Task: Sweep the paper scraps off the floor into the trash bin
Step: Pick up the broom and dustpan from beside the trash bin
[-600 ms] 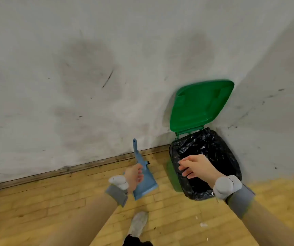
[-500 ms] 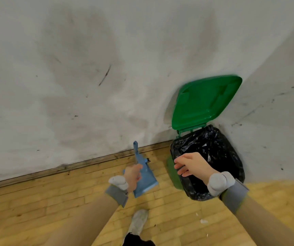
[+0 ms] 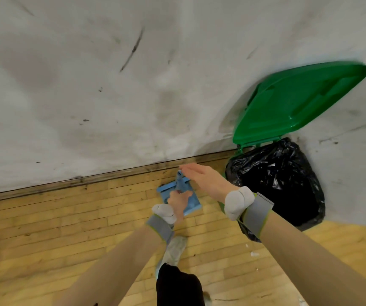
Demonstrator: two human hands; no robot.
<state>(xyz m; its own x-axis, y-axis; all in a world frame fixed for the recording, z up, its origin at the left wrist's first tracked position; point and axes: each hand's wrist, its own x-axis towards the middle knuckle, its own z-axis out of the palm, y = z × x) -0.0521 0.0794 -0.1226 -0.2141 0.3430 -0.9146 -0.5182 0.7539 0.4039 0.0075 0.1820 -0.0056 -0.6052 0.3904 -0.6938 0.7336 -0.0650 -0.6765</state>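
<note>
1. Trash bin [image 3: 277,184], lid [image 3: 299,100] up, stood against the wall [image 3: 89,85].
2. Dustpan [image 3: 192,204], just left of it, ran lengthwise toward the wall, its handle [image 3: 180,183] pointing away from the person.
3. Right hand [image 3: 204,177] hovered flat-fingered over the handle tip.
4. Left hand [image 3: 178,203] gripped the handle.
5. Paper scraps [image 3: 253,253] lay on the floor [image 3: 67,217].

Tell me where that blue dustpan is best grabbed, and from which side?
By its narrow handle, which rises from the flat pan of the dustpan; the left hand grips its lower part. The free upper end points toward the wall, so likely come from above, where the open right hand is.
</note>
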